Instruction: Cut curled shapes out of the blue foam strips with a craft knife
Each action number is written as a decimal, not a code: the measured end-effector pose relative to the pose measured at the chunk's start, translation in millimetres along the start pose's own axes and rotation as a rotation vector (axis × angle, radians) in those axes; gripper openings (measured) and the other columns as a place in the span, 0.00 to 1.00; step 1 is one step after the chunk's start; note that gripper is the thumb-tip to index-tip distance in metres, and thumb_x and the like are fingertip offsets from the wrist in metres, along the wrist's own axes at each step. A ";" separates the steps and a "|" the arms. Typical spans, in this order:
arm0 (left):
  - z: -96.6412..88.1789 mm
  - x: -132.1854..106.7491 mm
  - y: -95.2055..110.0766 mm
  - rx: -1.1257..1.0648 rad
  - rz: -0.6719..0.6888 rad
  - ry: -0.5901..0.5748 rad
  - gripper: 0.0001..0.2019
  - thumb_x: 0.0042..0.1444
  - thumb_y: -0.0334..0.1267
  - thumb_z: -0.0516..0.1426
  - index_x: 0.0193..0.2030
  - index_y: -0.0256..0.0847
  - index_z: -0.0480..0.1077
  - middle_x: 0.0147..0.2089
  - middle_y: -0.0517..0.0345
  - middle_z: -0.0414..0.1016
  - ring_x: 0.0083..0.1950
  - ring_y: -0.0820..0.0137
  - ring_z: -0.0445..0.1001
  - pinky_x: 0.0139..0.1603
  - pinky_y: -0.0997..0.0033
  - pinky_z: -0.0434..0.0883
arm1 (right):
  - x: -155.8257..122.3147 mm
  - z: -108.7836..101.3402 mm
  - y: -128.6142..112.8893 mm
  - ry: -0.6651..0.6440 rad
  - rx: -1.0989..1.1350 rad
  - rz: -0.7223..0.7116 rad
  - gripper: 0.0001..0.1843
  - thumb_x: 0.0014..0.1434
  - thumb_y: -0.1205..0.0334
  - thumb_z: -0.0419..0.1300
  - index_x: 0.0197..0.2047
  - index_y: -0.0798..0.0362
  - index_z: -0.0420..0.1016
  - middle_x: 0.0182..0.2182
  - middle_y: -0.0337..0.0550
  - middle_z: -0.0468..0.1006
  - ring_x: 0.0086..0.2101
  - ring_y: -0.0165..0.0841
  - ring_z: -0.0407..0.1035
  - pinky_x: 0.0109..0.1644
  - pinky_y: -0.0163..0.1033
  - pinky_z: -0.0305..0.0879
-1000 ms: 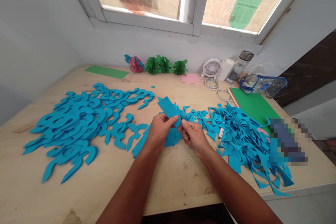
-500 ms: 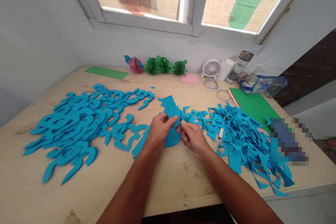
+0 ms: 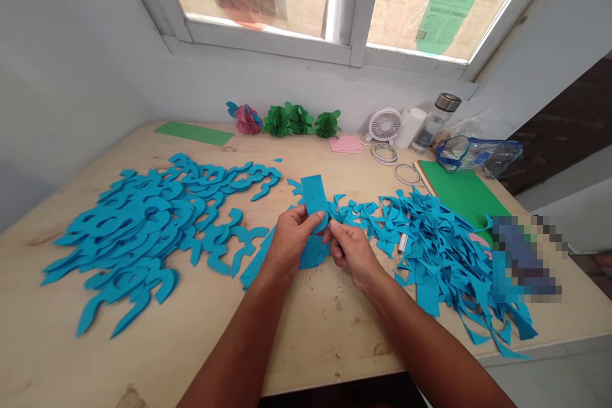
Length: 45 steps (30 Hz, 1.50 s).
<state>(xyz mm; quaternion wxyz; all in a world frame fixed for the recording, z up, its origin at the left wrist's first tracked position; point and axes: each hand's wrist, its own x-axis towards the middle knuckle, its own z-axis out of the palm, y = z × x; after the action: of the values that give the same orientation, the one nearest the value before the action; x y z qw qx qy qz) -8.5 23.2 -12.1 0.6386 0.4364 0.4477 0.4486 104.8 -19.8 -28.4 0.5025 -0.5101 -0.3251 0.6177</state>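
Observation:
My left hand [image 3: 290, 239] and my right hand [image 3: 351, 248] meet over the middle of the wooden table [image 3: 310, 331]. Both pinch a blue paper piece [image 3: 314, 194] whose flat end sticks up and away from me. The fingers of both hands are closed on it. A large spread of curved blue cut-outs [image 3: 143, 223] lies to the left. To the right, a heap of blue paper scraps [image 3: 440, 248] covers the table. More blue paper [image 3: 310, 254] lies under my hands.
At the back stand pink and green paper ornaments [image 3: 287, 119], a green sheet [image 3: 194, 132], pink notes [image 3: 345, 143], a small white fan [image 3: 385, 124], tape rolls [image 3: 385, 153], a bottle [image 3: 435, 121] and a clear pouch [image 3: 480, 153]. Green paper [image 3: 461, 191] lies at the right.
The blue piece's upper end has swung from leaning left to nearly upright between my fingers. My hands stayed in place.

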 end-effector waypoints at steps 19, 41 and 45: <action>-2.7 4.1 -7.6 -0.008 0.029 0.000 0.11 0.40 0.42 0.63 0.22 0.37 0.68 0.20 0.63 0.67 0.22 0.74 0.64 0.27 0.72 0.65 | 0.4 -0.3 -0.8 0.003 -0.002 0.001 0.26 0.47 0.38 0.60 0.23 0.56 0.69 0.08 0.28 0.57 0.11 0.20 0.44 0.15 0.31 0.34; -2.1 0.4 -1.0 -0.008 -0.004 -0.001 0.10 0.41 0.41 0.62 0.22 0.38 0.67 0.20 0.63 0.67 0.23 0.75 0.64 0.31 0.71 0.68 | -0.7 -0.7 -3.0 -0.034 -0.019 0.021 0.24 0.49 0.40 0.60 0.23 0.55 0.70 0.09 0.28 0.56 0.11 0.21 0.42 0.16 0.33 0.33; -2.4 1.1 -2.0 0.001 -0.003 -0.038 0.10 0.43 0.41 0.61 0.21 0.38 0.66 0.19 0.64 0.66 0.22 0.75 0.64 0.31 0.71 0.68 | -1.0 -0.8 -3.6 -0.026 -0.025 0.018 0.24 0.49 0.40 0.60 0.24 0.55 0.70 0.09 0.29 0.57 0.12 0.21 0.43 0.16 0.32 0.34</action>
<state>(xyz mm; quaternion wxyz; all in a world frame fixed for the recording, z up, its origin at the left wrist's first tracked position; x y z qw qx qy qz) -10.3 24.2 -14.7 0.6474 0.4447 0.4363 0.4391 106.5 -19.9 -25.0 0.4862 -0.5111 -0.3349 0.6247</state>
